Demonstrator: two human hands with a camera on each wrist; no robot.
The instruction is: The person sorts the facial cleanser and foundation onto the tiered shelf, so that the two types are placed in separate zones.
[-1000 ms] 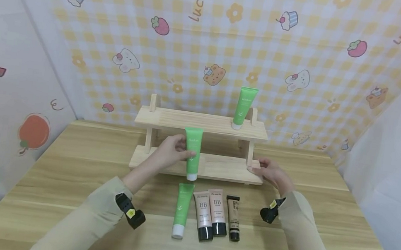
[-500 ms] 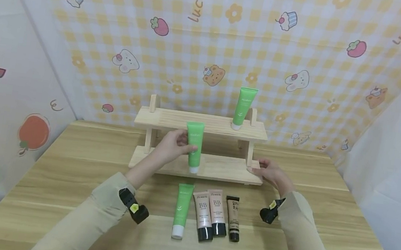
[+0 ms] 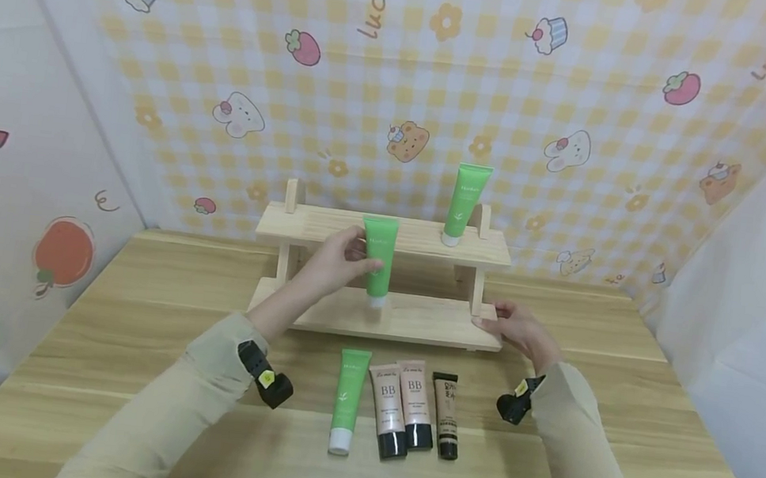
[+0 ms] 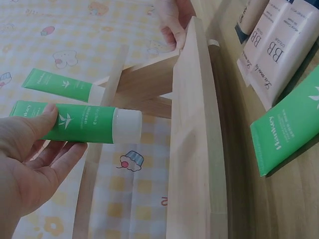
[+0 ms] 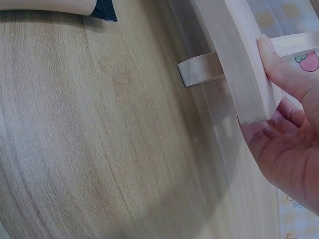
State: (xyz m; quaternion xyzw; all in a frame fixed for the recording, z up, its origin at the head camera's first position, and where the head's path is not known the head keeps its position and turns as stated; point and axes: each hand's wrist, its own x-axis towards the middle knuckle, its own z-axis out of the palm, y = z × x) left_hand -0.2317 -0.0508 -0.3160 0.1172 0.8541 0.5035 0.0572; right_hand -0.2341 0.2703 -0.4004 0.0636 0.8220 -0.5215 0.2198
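Note:
My left hand point(image 3: 337, 261) pinches a green squeeze tube point(image 3: 380, 251) between thumb and fingers, white cap down. In the head view it overlaps both tiers of the two-tier wooden shelf point(image 3: 317, 309); in the left wrist view its cap point(image 4: 127, 126) points toward the lower board. Another green tube point(image 3: 465, 201) stands upright on its cap at the right of the upper board. My right hand point(image 3: 522, 332) grips the right end of the lower board point(image 5: 249, 64), thumb on top and fingers underneath.
In front of the shelf lie a green tube point(image 3: 349, 398), two pink BB cream tubes point(image 3: 387, 403) and a slim beige tube with black ends point(image 3: 445, 414), all on the wooden table point(image 3: 144, 369). A checked cloth point(image 3: 370, 110) hangs behind.
My left hand has raised the green tube and moved it slightly right, from the lower board's front edge toward the upper board. The right hand stays on the lower board's end.

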